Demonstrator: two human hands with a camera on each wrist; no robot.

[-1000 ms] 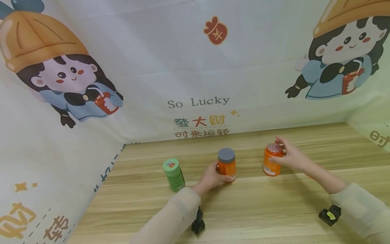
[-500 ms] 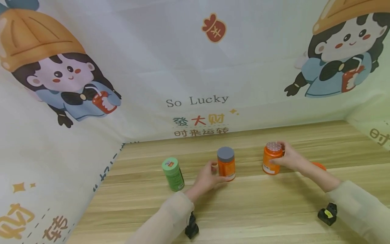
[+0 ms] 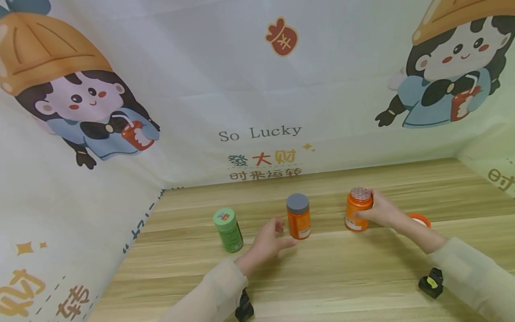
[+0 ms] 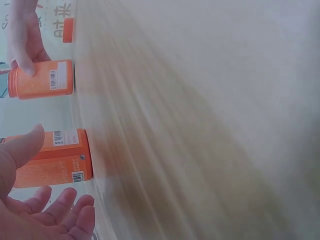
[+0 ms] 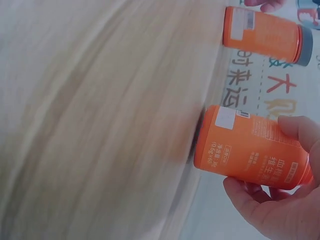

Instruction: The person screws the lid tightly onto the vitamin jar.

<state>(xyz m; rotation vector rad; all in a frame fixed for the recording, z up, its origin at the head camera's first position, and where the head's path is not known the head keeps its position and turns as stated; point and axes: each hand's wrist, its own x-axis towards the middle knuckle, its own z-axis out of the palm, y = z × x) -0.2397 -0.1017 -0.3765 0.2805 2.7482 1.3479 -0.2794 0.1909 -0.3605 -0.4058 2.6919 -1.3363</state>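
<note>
As the head view shows, the right hand (image 3: 382, 212) grips the lidless bottle (image 3: 357, 214) round its far and right side, probably to steady it on the counter (image 3: 322, 273). The orange lid (image 3: 420, 218) lies to its right, partly covered by the right forearm (image 3: 422, 235). The left hand (image 3: 265, 243), its fingers loose, is just beside the grey-capped bottle (image 3: 298, 219); that bottle and the green bottle (image 3: 229, 232) to the left stand upright unaided.

In the left wrist view, the left thumb overlaps the grey-capped bottle, and whether it touches is unclear; that bottle's cap is hidden.

In the right wrist view, thumb and fingers pinch the lidless bottle near its top, apparently leaving its lower part free. The hand hides its mouth, a dark strip makes its base's contact hard to judge, and the left hand is cut off.
</note>
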